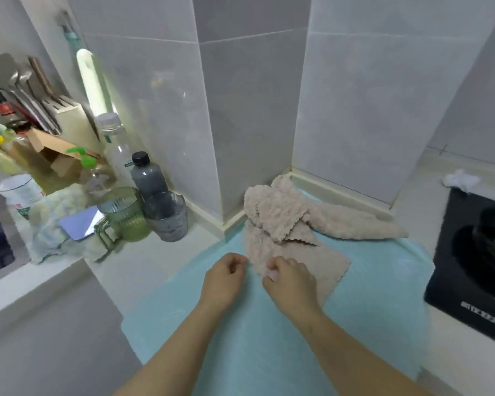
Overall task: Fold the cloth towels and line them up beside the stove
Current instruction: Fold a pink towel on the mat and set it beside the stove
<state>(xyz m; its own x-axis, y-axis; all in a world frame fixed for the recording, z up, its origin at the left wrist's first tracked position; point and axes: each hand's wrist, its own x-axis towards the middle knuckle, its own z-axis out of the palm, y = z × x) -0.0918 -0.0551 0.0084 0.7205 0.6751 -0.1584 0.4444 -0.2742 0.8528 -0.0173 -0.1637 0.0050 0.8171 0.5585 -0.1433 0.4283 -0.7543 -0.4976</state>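
- In the upper left of the frame, a white knife block [66, 115] stands among spatulas and condiment bottles against the tiled wall.
- Lower down, a pale crumpled rag [55, 221] lies on the white counter, with a green ribbed pitcher [123, 215] just to its right.
- A dark bottle [149, 175] with a black cap stands behind a grey ribbed tumbler [166, 218], which is touching the pitcher.
- A teal mat [269, 338] covers the counter across the centre and bottom of the frame.
- The left hand [225, 278] is at the centre with its fingers curled. Its fingertips are at the left edge of the flat beige towel [317, 261], but I cannot tell whether it is gripping the edge.
- The right hand [290, 284], just beside it, pinches the near corner of that towel, which is spread on the mat.
- Behind it, a beige towel heap [277, 210] lies unfolded against the wall corner, overlapping the flat towel's far edge.
- At the far right, a black stove [475, 258] sits beside the mat, and a white crumpled cloth [459, 180] lies at the stove's upper edge.
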